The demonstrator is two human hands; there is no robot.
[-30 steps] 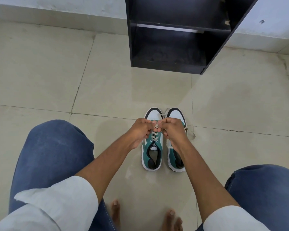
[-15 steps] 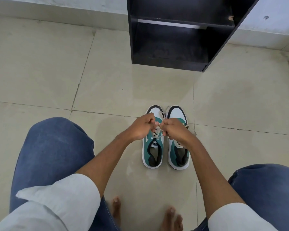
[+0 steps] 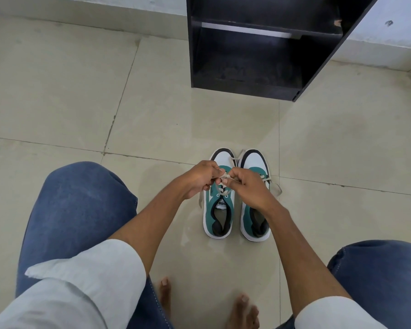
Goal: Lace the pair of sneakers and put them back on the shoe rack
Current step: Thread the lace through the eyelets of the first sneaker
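Two teal, white and black sneakers stand side by side on the tiled floor, toes pointing at the rack. Over the left sneaker (image 3: 218, 216) my left hand (image 3: 201, 178) and my right hand (image 3: 246, 186) meet, each pinching a beige lace (image 3: 224, 191) above its eyelets. My right wrist covers the middle of the right sneaker (image 3: 255, 162), whose lace ends (image 3: 276, 188) trail loose to the right. The black shoe rack (image 3: 242, 89) stands open against the wall beyond the toes, its lower shelf empty.
Beige floor tiles spread all around. My knees in blue jeans (image 3: 81, 205) frame the shoes on both sides and my bare feet (image 3: 243, 309) rest near the bottom edge. A pale wall skirting (image 3: 81, 13) runs along the back.
My hands have stayed together over the left sneaker, shifting slightly toward its toe while working the lace. The right sneaker's heel is more exposed. The sneakers have not moved.
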